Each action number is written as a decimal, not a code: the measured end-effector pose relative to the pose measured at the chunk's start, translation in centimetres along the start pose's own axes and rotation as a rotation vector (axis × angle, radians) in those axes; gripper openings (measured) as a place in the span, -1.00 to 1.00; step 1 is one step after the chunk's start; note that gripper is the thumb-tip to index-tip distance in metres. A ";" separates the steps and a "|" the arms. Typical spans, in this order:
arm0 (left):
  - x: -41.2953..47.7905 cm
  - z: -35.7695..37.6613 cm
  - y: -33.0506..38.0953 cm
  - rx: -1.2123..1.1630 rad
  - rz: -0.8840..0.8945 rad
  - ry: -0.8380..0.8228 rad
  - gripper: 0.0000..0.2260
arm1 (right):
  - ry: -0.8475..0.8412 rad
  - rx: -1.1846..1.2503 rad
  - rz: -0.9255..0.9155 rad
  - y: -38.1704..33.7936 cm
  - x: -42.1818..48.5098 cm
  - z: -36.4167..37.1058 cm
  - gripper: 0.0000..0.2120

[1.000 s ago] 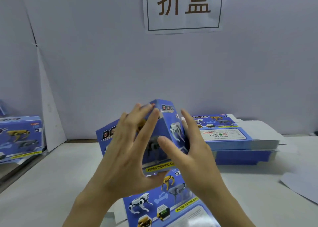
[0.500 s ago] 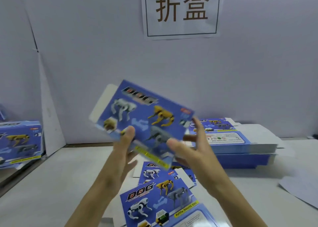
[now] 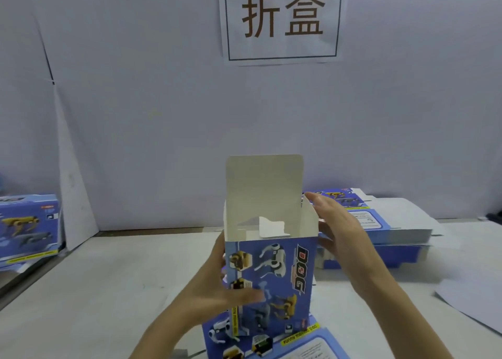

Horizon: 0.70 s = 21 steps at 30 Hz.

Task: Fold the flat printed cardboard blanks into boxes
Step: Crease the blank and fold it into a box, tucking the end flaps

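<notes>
Two hands flank the upright box [image 3: 271, 282], held over the near table [image 3: 108, 290], top open: left hand [image 3: 217, 290] grips its left side, thumb across the front; right hand [image 3: 342, 236] lies straight-fingered against the upper right wall.

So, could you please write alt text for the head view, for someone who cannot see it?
A person's left hand grips an upright blue printed cardboard box, top flap open, with the right hand at its right side flap; flat blue blanks lie stacked on the white table.
</notes>
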<state>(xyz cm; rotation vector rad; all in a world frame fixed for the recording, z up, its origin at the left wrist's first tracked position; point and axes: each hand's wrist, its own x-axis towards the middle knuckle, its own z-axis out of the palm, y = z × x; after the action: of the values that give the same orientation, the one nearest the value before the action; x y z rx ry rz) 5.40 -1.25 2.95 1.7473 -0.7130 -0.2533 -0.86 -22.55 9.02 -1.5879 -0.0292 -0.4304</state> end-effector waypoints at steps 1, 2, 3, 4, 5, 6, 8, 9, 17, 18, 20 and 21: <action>-0.2 -0.3 0.3 0.024 0.003 0.014 0.06 | -0.020 -0.017 -0.011 0.1 -0.1 0.2 -0.69; -0.4 -0.7 0.7 0.048 0.012 0.076 0.11 | -0.034 -0.018 -0.016 0.3 -0.1 0.4 -0.67; -0.5 -1.2 1.3 0.069 0.047 0.165 0.10 | -0.043 -0.006 -0.018 0.5 -0.1 0.4 -0.66; -0.7 -1.6 1.9 0.092 0.112 0.247 0.07 | -0.047 0.014 -0.019 0.6 -0.1 0.5 -0.63; -0.8 -2.0 2.4 0.136 0.190 0.307 0.03 | -0.048 0.037 -0.013 0.8 0.0 0.5 -0.59; -0.9 -2.3 2.8 0.199 0.263 0.340 -0.01 | -0.051 0.065 -0.001 0.9 0.1 0.6 -0.55; -1.1 -2.6 3.2 0.299 0.345 0.350 -0.14 | -0.054 0.147 0.026 1.2 0.1 0.8 -0.52; -1.1 -2.6 3.1 0.324 0.360 0.336 -0.23 | -0.044 0.207 0.037 1.5 0.2 0.9 -0.52; -1.1 -2.6 2.7 0.280 0.346 0.337 -0.39 | 0.051 0.585 0.092 2.7 0.3 1.8 -0.67; -1.2 -2.6 2.7 0.267 0.346 0.336 -0.39 | 0.075 0.613 0.095 3.0 0.4 1.8 -0.67; -1.2 -2.5 2.7 0.249 0.340 0.336 -0.39 | 0.120 0.675 0.109 3.5 0.6 1.7 -0.67; -1.2 -2.5 2.7 0.240 0.333 0.335 -0.39 | 0.132 0.685 0.118 3.8 0.7 1.7 -0.66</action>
<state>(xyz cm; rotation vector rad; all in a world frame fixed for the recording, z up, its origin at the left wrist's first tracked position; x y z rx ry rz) 4.84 1.06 5.99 1.8022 -0.7946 0.3578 1.23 -21.36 5.61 -0.8813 0.0174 -0.3784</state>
